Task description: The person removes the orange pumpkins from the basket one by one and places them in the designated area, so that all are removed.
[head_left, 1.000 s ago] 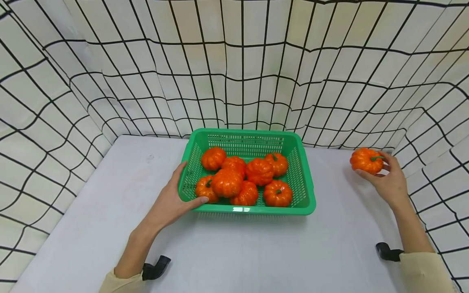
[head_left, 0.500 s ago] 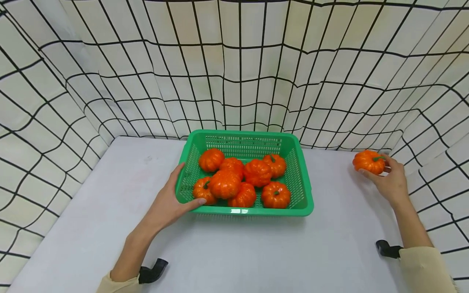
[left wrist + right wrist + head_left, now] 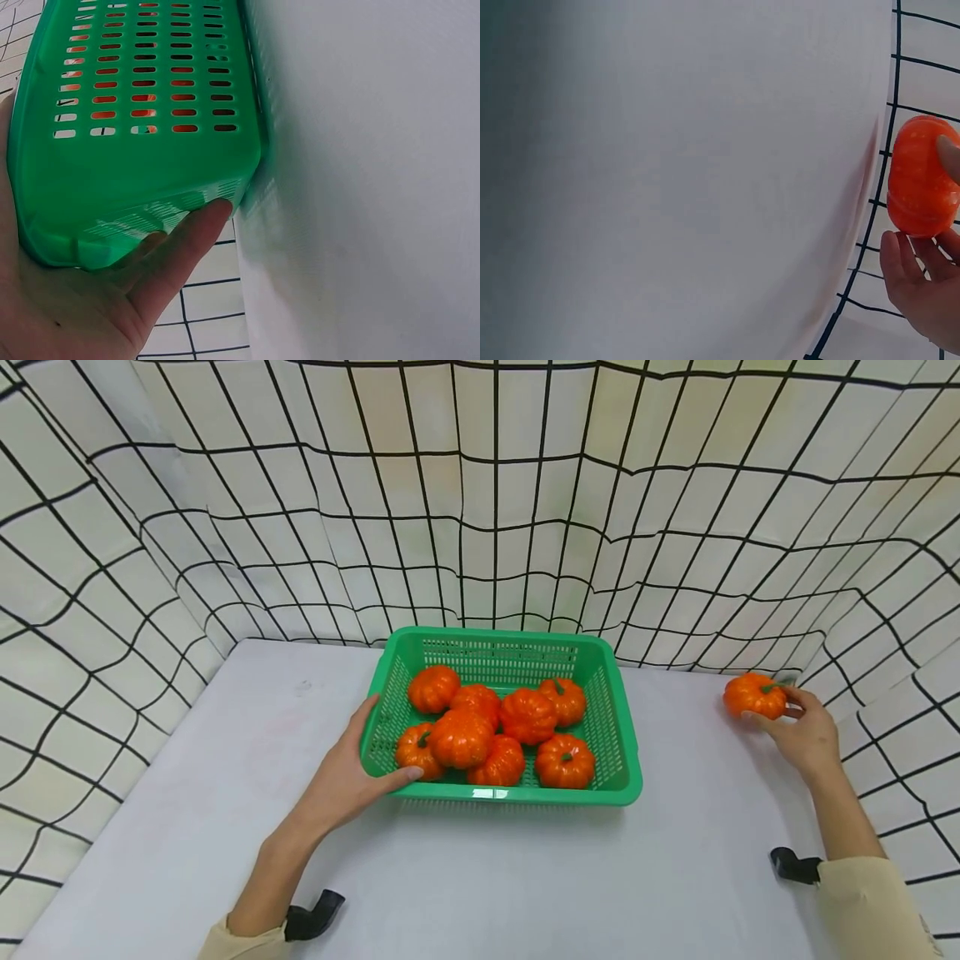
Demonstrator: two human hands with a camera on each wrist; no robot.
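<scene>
In the head view my left hand grips the left end of a green plastic basket, thumb over the front rim. The left wrist view shows its fingers along the outside of the basket wall. Several orange toy pumpkins lie in the basket, one pumpkin resting on top of others. Far to the right, my right hand holds another pumpkin by its side, green stem toward the palm. The right wrist view has this pumpkin between thumb and fingers.
A white table lies under everything. White walls with a black grid net enclose its back and sides, the right one close to my right hand. A black wrist mount juts from each sleeve.
My right hand, with the pumpkin in it, has come slightly down and to the right. My left hand keeps the same grip on the basket; the head view has shifted a little.
</scene>
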